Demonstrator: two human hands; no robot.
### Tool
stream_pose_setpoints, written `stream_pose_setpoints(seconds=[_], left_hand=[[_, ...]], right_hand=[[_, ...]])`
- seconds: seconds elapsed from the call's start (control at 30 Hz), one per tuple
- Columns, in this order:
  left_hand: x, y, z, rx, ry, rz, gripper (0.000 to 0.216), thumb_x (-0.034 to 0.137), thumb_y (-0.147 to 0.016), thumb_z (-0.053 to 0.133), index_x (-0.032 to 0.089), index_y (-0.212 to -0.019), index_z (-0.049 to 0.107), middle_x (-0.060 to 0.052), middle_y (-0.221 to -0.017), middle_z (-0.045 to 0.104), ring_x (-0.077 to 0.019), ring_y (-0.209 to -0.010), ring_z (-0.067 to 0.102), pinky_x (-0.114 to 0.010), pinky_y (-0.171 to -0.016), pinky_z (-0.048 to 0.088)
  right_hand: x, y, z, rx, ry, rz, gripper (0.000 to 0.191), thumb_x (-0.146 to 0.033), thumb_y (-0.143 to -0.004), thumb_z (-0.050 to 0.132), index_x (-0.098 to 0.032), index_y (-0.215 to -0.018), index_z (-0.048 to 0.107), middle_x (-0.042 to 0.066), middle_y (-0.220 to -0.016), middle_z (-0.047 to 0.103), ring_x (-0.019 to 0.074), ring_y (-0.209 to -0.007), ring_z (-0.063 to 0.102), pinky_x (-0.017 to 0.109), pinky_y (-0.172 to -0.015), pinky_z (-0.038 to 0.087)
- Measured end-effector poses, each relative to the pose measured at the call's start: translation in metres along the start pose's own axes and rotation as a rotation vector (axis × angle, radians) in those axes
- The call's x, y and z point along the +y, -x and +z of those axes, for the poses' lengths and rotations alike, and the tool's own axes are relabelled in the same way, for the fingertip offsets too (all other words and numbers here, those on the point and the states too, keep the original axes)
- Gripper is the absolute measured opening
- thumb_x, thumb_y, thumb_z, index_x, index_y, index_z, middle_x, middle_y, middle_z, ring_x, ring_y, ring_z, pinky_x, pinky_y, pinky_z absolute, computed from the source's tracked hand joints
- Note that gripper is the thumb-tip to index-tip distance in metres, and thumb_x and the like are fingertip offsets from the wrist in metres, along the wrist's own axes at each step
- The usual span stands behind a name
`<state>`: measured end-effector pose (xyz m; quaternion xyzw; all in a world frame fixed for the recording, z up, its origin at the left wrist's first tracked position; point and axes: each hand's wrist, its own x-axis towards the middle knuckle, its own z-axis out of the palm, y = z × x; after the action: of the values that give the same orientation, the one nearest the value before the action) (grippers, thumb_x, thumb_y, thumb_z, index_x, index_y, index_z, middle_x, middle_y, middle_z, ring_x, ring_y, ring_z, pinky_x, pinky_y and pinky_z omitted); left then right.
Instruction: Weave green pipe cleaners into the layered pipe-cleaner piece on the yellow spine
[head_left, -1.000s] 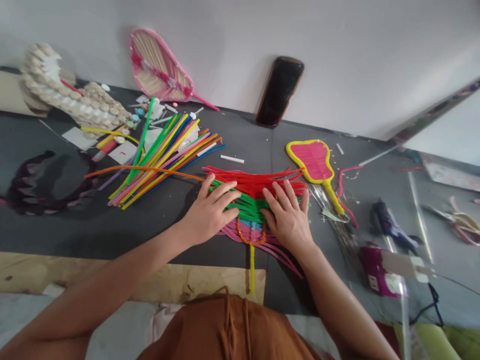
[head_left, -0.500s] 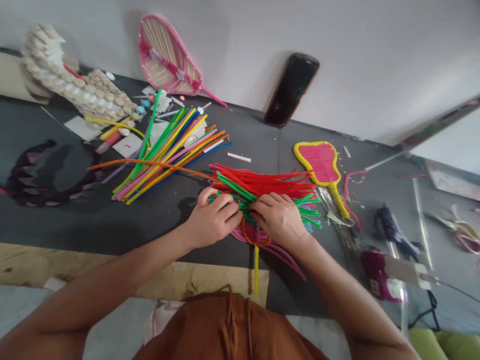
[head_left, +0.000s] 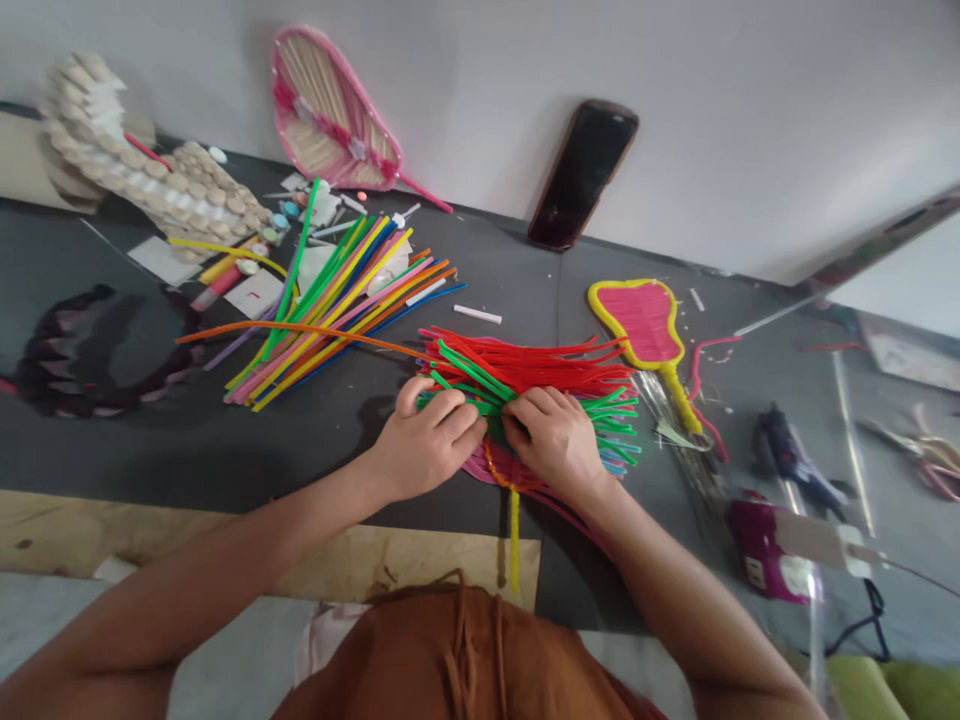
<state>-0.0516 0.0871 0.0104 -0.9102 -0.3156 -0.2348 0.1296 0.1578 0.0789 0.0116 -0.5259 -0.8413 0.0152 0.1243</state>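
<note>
A bundle of green pipe cleaners [head_left: 480, 370] lies across the lower edge of a row of red pipe cleaners [head_left: 551, 365]. My left hand [head_left: 433, 440] is closed on the green ones at their left part, fingertips curled. Close beside it, my right hand [head_left: 559, 438] pinches the same bundle, and green ends fan out to its right. Beneath both hands, pink pipe cleaners [head_left: 480, 465] and a thin orange strand show in part. A yellow stem [head_left: 514, 540] points toward me from under them. The fingertips themselves are partly hidden.
Left lies a pile of multicoloured pipe cleaners [head_left: 330, 320] and a dark headband [head_left: 41, 345]. A pink-and-yellow fan shape [head_left: 641, 325], a glue gun [head_left: 799, 465], a purple box [head_left: 757, 545] and scissors [head_left: 915, 445] are right. A phone [head_left: 583, 175] leans on the wall.
My right hand has shifted very slightly, and the green ends beside it are spread a little differently. My left hand stays in nearly the same place.
</note>
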Motion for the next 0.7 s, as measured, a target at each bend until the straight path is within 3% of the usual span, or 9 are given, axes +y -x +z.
stream_pose_setpoints(seconds=[0.2,0.43,0.7], left_hand=[[0.0031,0.0029,-0.0001,-0.041,-0.013,0.003,0.015,0.018,-0.094,0.054,0.021,-0.092,0.069,0.001,-0.084,0.070,-0.0169,-0.093,0.058,-0.043,-0.095,0.030],[0.0051,0.0084,-0.0047,-0.106,-0.018,-0.048,0.025,0.018,-0.094,0.052,0.025,-0.113,0.067,-0.001,-0.095,0.072,-0.0188,-0.094,0.057,-0.043,-0.095,0.030],[0.0042,0.0074,-0.0073,-0.164,-0.061,-0.041,0.023,0.020,-0.094,0.053,0.024,-0.112,0.068,-0.004,-0.100,0.072,-0.0219,-0.099,0.056,-0.049,-0.100,0.028]], right_hand=[[-0.0044,0.0005,0.0022,0.025,-0.019,0.057,0.017,-0.024,-0.092,0.054,-0.021,-0.080,0.066,0.003,-0.079,0.065,0.0174,-0.079,0.054,0.030,-0.073,0.034],[0.0013,0.0012,0.0011,0.013,-0.113,0.017,0.014,-0.024,-0.091,0.057,-0.022,-0.085,0.068,0.003,-0.083,0.067,0.0171,-0.081,0.055,0.031,-0.071,0.033],[0.0018,-0.0003,0.0009,0.007,-0.105,0.011,0.011,-0.030,-0.089,0.063,-0.022,-0.085,0.070,0.002,-0.084,0.068,0.0177,-0.082,0.055,0.032,-0.072,0.031]])
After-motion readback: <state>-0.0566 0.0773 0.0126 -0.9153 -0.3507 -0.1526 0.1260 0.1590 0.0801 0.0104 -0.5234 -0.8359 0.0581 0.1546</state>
